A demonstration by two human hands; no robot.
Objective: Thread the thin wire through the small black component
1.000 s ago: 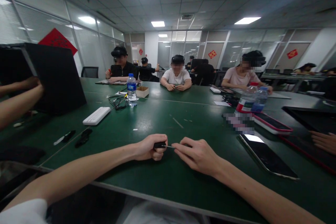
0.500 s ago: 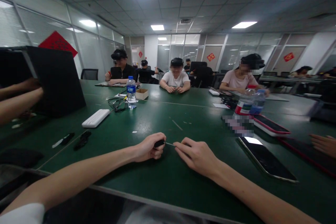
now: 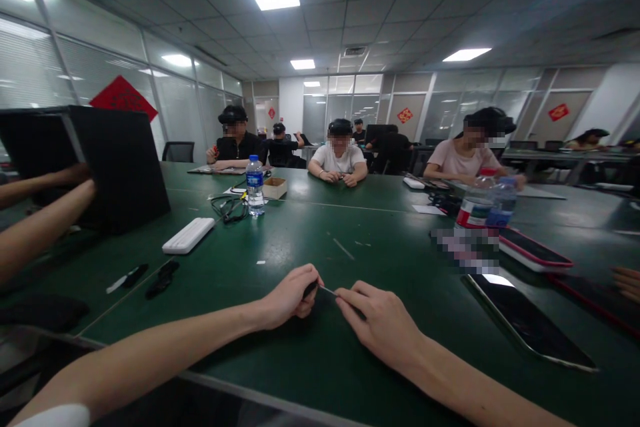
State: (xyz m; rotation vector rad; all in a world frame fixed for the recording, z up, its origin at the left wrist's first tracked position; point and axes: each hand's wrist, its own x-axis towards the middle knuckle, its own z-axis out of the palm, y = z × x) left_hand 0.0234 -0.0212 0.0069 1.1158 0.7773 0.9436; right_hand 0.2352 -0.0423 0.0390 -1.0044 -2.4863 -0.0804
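Note:
My left hand (image 3: 293, 295) is closed around a small tool with a black handle (image 3: 311, 289), most of it hidden in the fist. From the fist a thin, pale shaft (image 3: 327, 291) runs across to my right hand (image 3: 383, 319). The right thumb and index finger pinch the shaft's far end; its tip is hidden between them. Both hands are just above the green table (image 3: 240, 363), near its front edge. Whether the tool is a screwdriver or something else is too small to tell.
Left lie a white power strip-like block (image 3: 189, 235), a knife-like item (image 3: 127, 278) and a black bundle (image 3: 162, 279). A water bottle (image 3: 255, 187) stands beyond. A phone (image 3: 530, 320) and more bottles (image 3: 473, 203) are right. A co-worker's arms reach into a black box (image 3: 125, 167).
The whole view has shifted slightly downward and right as the head tilts. My left fist has turned a little, so less of the black handle shows. Both hands keep their hold.

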